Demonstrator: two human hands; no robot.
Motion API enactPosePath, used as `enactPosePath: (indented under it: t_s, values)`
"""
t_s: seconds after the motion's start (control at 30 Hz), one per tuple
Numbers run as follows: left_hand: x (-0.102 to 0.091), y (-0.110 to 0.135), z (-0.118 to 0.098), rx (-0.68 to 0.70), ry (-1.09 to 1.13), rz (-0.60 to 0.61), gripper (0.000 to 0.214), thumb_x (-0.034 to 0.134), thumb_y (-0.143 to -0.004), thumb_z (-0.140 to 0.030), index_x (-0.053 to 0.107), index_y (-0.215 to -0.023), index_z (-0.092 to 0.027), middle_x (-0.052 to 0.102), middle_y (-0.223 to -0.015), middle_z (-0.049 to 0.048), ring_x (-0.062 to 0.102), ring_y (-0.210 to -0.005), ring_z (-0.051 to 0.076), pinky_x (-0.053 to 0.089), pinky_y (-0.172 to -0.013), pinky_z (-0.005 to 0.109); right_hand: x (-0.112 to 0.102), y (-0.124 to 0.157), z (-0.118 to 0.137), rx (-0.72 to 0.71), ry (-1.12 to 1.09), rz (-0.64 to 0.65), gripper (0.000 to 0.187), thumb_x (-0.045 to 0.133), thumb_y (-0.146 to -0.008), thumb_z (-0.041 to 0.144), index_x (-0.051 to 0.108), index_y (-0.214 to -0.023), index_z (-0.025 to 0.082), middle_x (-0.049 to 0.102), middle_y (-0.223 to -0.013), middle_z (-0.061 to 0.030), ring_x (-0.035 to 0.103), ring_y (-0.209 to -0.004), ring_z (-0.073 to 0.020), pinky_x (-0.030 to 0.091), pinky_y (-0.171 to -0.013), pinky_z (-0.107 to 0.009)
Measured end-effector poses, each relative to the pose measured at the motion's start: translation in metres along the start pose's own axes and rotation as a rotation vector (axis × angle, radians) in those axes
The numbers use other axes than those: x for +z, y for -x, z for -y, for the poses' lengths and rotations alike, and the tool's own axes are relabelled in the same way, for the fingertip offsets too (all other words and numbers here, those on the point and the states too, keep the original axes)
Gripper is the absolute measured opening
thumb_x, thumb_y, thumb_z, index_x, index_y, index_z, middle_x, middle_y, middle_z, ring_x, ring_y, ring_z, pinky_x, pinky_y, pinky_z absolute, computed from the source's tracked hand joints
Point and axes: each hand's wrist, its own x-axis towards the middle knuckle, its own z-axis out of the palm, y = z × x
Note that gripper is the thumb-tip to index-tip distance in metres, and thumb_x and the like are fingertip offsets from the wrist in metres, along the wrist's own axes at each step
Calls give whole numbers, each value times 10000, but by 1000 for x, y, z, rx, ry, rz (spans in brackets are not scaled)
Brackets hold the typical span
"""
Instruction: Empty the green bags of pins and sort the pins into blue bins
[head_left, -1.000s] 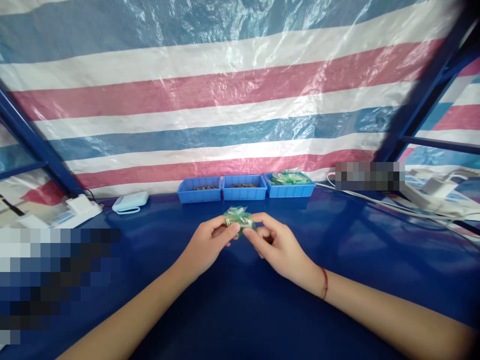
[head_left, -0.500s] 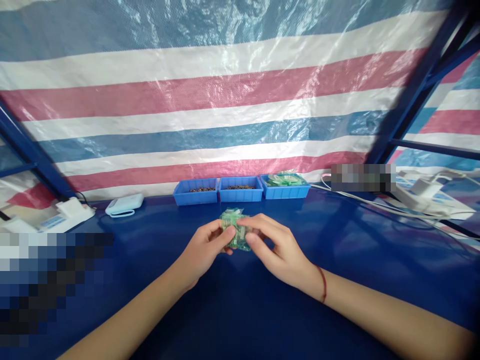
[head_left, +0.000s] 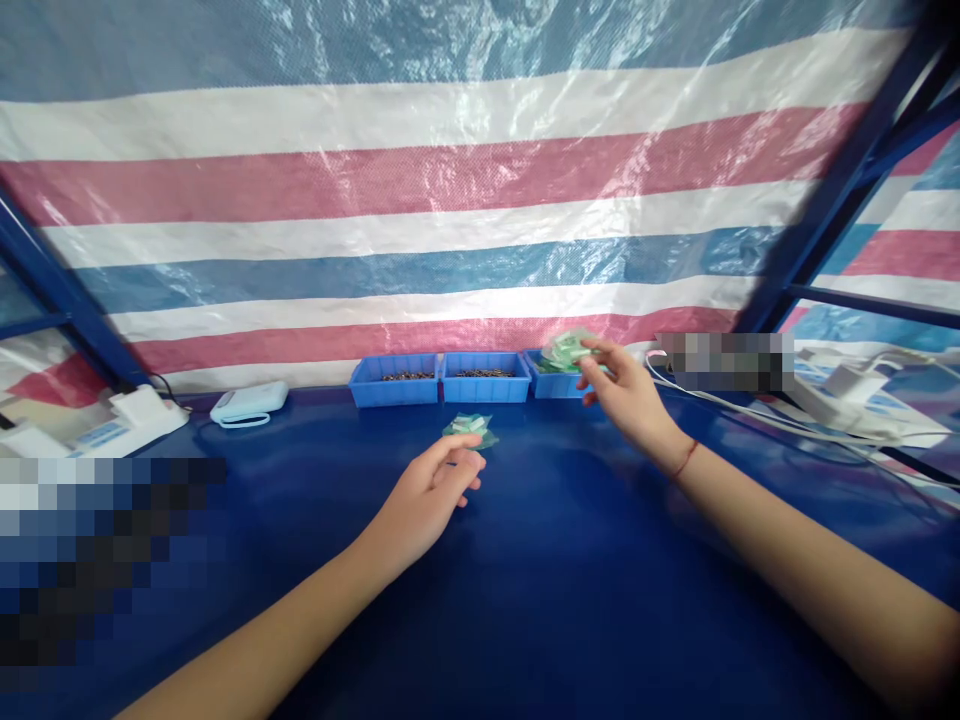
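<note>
My right hand reaches to the right-hand blue bin, its thumb and fingers at the edge of a clear plastic packet with green and white contents. This packet is at the top of the bin and slightly blurred; whatever lies beneath it is partly hidden. Mid-table, my left hand hovers with loosely bent fingers, thumb and forefinger apart and nothing visible between them. Just beyond its fingertips, a second green-and-white plastic packet lies on the dark blue table.
Two more blue bins, left and middle, hold small brownish metal pieces. A light blue case with a strap lies at the back left. Power strips and white cables flank the table. Striped sheeting hangs behind.
My right hand has moved away from my left, back and right to the right-hand bin. The green packet between both hands is gone from there; one packet now shows on the table.
</note>
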Motion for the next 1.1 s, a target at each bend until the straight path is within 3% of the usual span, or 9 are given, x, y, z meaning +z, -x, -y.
enactPosePath:
  t_s: [0.03, 0.13, 0.27, 0.43, 0.5, 0.67, 0.83, 0.97, 1.1]
  values:
    - [-1, 0, 1, 11, -32, 8, 356, 501, -880, -417, 583, -1161, -214, 638, -1048, 68, 611, -886, 179, 489, -720, 290, -4, -7, -13, 33, 175, 74, 394, 438, -871, 355, 522, -1207, 168, 603, -785, -26, 543, -541, -127, 471, -494, -272]
    - [-2, -1, 1, 39, -129, 14, 308, 500, -878, -406, 618, -1094, -219, 656, -1014, 55, 611, -879, 190, 474, -731, 306, -10, -16, -37, 51, 325, 85, 353, 500, -798, 294, 641, -1080, 136, 608, -719, -58, 582, -640, -202, 497, -655, -380]
    - [-2, -2, 1, 124, -254, -25, 244, 495, -881, -355, 646, -1025, -227, 660, -1009, 46, 603, -876, 198, 463, -744, 316, -6, -15, -41, -103, 522, -38, 471, 494, -823, 394, 587, -1211, 145, 552, -1201, -180, 477, -1144, -355, 366, -948, -518]
    - [-5, -8, 11, 389, -552, -116, 236, 479, -880, -273, 638, -1051, -241, 623, -1090, 57, 537, -1047, 230, 406, -931, 381, 5, -12, -38, -199, 726, 83, 513, 439, -859, 556, 557, -1226, 217, 559, -1296, -112, 445, -1220, -348, 288, -1001, -576]
    - [-7, -15, 18, 438, -684, -153, 302, 482, -880, -283, 602, -1153, -236, 572, -1198, 82, 461, -1172, 253, 338, -1017, 424, 7, -10, -36, -257, 722, 103, 483, 468, -854, 539, 573, -1199, 218, 587, -1264, -97, 446, -1226, -329, 261, -1029, -553]
    - [-8, -46, 26, 343, -795, -115, 454, 506, -872, -436, 515, -1304, -295, 434, -1401, 112, 345, -1307, 339, 280, -1032, 534, 10, 2, -11, -362, 589, 44, 397, 498, -866, 421, 563, -1190, 202, 608, -1206, -100, 472, -1180, -304, 328, -1001, -472]
    - [-10, -65, 25, 430, -712, -57, 331, 516, -878, -345, 597, -1185, -249, 626, -1201, 73, 546, -1117, 265, 362, -992, 420, 19, 33, 21, -426, 396, 269, 289, 516, -868, 331, 581, -1120, 203, 639, -1104, -93, 542, -1074, -272, 411, -942, -437]
    - [-12, -61, 26, 459, -659, -77, 302, 511, -877, -272, 570, -1173, -251, 653, -1041, 43, 600, -951, 208, 434, -862, 333, 30, 53, 31, -431, 253, 453, 339, 545, -859, 300, 538, -1188, 217, 618, -1177, -77, 539, -1096, -248, 437, -948, -415]
    - [-14, -60, 25, 442, -670, -13, 297, 636, -792, -394, 624, -1041, -233, 588, -864, 15, 564, -789, 183, 431, -728, 292, 36, 58, 30, -408, 217, 499, 380, 562, -848, 291, 520, -1221, 228, 617, -1181, -84, 547, -1093, -262, 454, -929, -447]
